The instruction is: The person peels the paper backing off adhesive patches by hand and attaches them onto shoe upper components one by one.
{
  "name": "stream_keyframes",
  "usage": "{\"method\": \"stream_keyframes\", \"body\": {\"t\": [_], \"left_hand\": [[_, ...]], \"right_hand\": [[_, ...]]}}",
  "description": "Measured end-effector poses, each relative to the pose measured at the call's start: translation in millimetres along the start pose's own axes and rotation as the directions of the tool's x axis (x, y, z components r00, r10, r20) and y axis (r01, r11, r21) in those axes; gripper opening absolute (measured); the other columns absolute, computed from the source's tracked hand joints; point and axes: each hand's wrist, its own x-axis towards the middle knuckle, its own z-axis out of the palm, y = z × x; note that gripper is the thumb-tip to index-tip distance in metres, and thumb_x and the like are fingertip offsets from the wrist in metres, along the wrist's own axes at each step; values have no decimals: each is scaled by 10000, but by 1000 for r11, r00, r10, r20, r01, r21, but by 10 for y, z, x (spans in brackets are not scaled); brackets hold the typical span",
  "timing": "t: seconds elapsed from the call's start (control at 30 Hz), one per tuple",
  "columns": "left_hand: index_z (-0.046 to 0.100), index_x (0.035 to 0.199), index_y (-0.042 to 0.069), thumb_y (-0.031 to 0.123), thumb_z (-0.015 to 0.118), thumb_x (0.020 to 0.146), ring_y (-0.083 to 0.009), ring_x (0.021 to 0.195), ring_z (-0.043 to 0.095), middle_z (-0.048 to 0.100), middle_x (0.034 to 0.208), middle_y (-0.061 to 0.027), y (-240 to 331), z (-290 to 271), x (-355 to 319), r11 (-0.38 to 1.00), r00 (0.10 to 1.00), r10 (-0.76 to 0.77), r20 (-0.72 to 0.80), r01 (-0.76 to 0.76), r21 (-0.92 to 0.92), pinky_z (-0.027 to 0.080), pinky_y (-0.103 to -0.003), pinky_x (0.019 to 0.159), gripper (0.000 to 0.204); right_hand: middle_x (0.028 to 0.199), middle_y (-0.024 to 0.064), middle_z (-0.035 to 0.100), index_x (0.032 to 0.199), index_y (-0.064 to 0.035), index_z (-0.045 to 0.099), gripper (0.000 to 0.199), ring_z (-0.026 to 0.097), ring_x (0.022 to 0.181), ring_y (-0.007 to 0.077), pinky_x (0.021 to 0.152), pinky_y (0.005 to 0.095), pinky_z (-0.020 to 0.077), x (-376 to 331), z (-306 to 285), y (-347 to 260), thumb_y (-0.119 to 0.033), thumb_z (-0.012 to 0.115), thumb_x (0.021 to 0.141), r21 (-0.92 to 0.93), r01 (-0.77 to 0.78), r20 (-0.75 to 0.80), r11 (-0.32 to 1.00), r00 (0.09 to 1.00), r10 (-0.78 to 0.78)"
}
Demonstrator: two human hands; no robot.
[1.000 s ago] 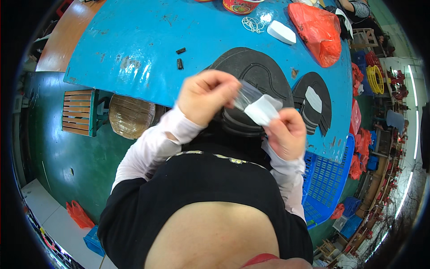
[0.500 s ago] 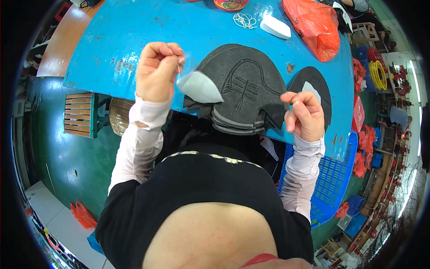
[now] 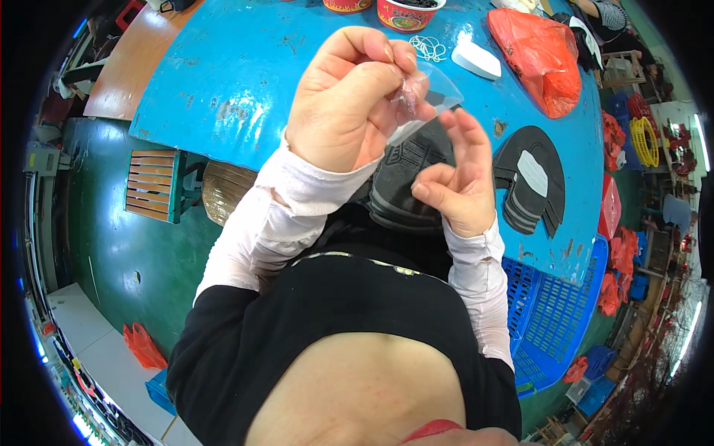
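While both hands are raised above the blue table (image 3: pixel 223 67), the left hand (image 3: pixel 349 104) is closed, its thumb and fingertips pinched on a crumpled end of a clear plastic film (image 3: pixel 428 93). That film runs from the pinch out to the right as a flat, see-through sheet, so it lies at and just beyond the left fingertips, above the right hand (image 3: pixel 454 182). The right hand is partly open, fingers apart and curled, with the index finger pointing up to the lower edge of the film; whether it touches the film cannot be told. Below and between the two hands lies a dark grey shoe upper piece (image 3: pixel 405 182), resting at the near edge of the table and partly hidden by the right hand. Further right on the table sits a stack of black cut pieces (image 3: pixel 532 186) with a pale patch on top. Towards the far edge are a white oblong block (image 3: pixel 476 61), an orange plastic bag (image 3: pixel 539 56), a coil of white cord (image 3: pixel 425 48) and a red bowl (image 3: pixel 409 13). A blue plastic crate (image 3: pixel 550 312) stands beside the table on the person's right.
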Motion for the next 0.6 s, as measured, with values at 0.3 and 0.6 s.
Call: {"method": "stream_keyframes", "body": {"t": [0.3, 0.6], "left_hand": [[496, 939, 54, -72, 406, 834, -128, 729, 490, 484, 967, -67, -54, -27, -7, 991, 987, -128, -95, 124, -51, 445, -243, 634, 187], [532, 1139, -21, 221, 548, 884, -83, 785, 483, 547, 894, -25, 32, -219, -292, 544, 857, -514, -25, 349, 763, 415, -230, 699, 353]], "right_hand": [[883, 35, 637, 978, -40, 547, 229, 587, 757, 88, 693, 232, 480, 62, -140, 156, 21, 664, 791, 83, -4, 124, 997, 992, -7], [783, 52, 593, 843, -112, 627, 281, 592, 601, 181, 500, 293, 447, -142, -36, -189, 49, 689, 622, -938, 347, 273, -12, 716, -642]]}}
